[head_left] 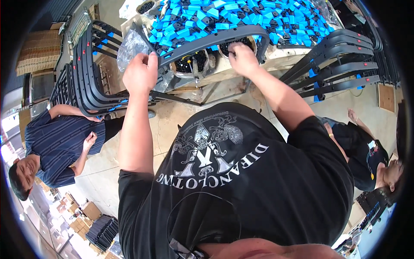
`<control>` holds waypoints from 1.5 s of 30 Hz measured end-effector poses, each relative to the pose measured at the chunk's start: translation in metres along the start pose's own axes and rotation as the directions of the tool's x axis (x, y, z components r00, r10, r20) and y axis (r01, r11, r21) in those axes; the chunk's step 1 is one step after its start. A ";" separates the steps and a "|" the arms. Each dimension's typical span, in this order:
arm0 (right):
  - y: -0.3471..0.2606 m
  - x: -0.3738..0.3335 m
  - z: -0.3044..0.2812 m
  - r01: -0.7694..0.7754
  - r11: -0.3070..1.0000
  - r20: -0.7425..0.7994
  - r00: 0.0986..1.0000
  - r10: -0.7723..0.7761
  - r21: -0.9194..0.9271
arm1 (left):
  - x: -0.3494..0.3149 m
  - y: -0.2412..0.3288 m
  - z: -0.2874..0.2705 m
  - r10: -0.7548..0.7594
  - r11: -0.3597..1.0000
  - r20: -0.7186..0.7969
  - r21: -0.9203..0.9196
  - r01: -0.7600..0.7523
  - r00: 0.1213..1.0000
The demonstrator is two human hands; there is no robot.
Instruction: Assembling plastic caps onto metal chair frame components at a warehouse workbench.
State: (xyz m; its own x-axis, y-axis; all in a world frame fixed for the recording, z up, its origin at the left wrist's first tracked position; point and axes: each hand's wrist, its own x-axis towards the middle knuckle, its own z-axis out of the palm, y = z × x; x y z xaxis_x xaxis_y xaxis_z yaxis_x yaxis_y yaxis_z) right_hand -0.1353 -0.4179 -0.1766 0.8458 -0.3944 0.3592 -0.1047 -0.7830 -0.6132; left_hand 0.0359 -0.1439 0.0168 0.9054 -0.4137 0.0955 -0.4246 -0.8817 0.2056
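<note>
A black, bent tubular frame [207,42] stretches across in front of me, its rounded corner at the right. My left hand [140,74] is closed round its left end, thumb on top. Below the bar, my right hand [243,60] is over a round tub of small black parts [224,48], fingers curled together. Whatever those fingers hold, if anything, is hidden. Between my hands sits a second tub of small black parts [200,60], with a yellow-handled tool [188,58] lying over it.
Blue and black plastic pieces [241,19] are heaped on the table beyond. Similar black frames are stacked at left [82,73] and right [345,62]. Clear plastic bags [130,48] lie by my left hand. One person [69,142] stands at left, another [362,146] at right.
</note>
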 end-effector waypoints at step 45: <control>-0.023 -0.005 0.003 -0.711 -0.550 0.862 0.507 0.031 0.438 | -0.013 -0.011 0.018 0.069 0.992 -0.208 -0.087 -0.089 0.976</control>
State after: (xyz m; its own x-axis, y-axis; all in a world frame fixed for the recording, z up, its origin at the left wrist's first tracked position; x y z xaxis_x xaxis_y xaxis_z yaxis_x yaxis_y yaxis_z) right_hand -0.1357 -0.3962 -0.1667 0.8759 0.1903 -0.4433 -0.3150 0.9216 -0.2267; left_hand 0.0284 -0.1328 -0.0041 0.8542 -0.4173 0.3100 -0.5016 -0.8184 0.2803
